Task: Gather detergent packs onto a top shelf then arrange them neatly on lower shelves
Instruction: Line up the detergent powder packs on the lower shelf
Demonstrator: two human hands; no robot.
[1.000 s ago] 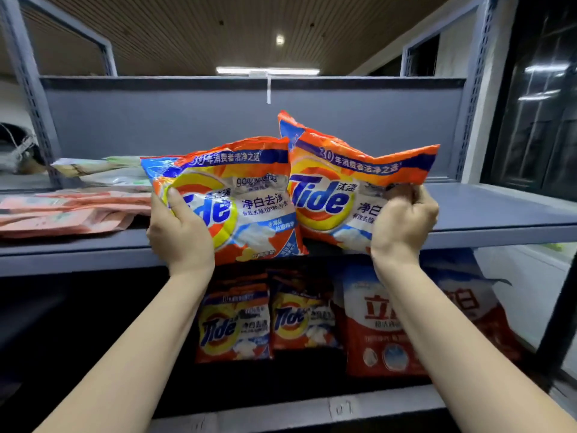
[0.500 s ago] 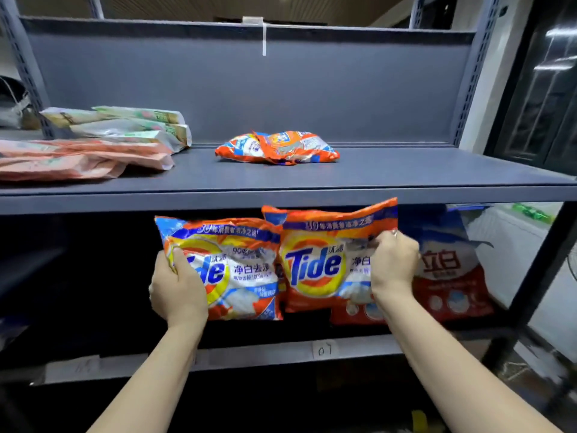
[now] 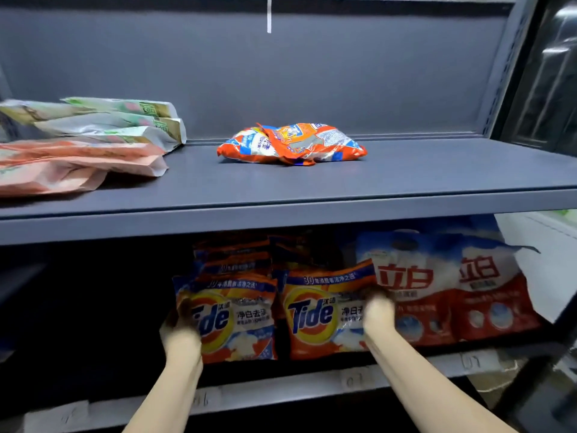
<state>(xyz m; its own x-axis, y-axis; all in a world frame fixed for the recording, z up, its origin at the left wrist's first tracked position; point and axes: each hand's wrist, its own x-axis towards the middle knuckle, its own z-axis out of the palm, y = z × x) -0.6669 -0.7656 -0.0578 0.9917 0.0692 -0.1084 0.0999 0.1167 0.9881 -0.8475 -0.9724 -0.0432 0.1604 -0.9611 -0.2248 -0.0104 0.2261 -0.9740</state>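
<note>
Lower shelf front edge: grey lip [image 3: 281, 392] carrying pale paper labels with handwritten marks, too blurred to read.
Left hand [image 3: 179, 329]: clamped on the left edge of the left Tide pack [image 3: 237, 320], which stands upright just behind the front edge of the lower shelf.
Right hand [image 3: 379, 314]: clamped on the right edge of the right Tide pack [image 3: 321, 317], also upright; motion blur hides the fingers.
Pack spacing: the two held packs stand side by side, a narrow dark gap between them.
Behind the held packs: further orange Tide packs [image 3: 232, 257] stand in shadow toward the back of the lower shelf.
Lower shelf, right end: two red, white and blue detergent bags [image 3: 449, 295] stand upright, the nearer one touching or just beside the right hand.
Lower shelf, left end: dark; contents cannot be told.
Top shelf [image 3: 312, 195]: dark grey metal, bare along its front edge and toward its right end.
Top shelf, centre back: a crumpled orange pack [image 3: 292, 145] lies flat near the back panel.
Top shelf, left end: flat pink pouches [image 3: 75, 167] in front, green and white pouches [image 3: 118, 120] stacked behind.
Room: grey back panel [image 3: 312, 73], perforated upright [image 3: 496, 73] at the right, dark glass beyond it.
</note>
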